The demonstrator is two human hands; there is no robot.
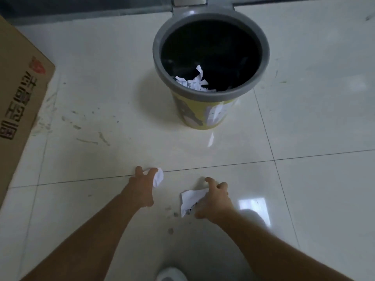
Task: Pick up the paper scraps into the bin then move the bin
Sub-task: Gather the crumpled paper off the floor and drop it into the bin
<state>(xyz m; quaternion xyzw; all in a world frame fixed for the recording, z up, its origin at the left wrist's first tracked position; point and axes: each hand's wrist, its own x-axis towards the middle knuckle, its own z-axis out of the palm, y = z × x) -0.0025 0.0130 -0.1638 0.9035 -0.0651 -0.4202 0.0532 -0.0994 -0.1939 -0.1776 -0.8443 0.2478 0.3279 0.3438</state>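
Several paper scraps (192, 83) already lie in the grey-rimmed bin (160, 63). The left hand (142, 189) pinches a crumpled scrap (158, 177), the right hand (215, 199) closes on a flat scrap (189, 199) (both at floor level); one sliver (211, 139) remains, bin unmoved.

I stand indoors, in a plain utility or storage-like room; I cannot tell which. Glossy cream floor tiles (304, 122), scuffed and stained, with dark grout lines. At ten o'clock, a printed cardboard carton (18, 110). At twelve o'clock, a grey-rimmed waste bin (211, 94) before a dark skirting strip (91, 15).
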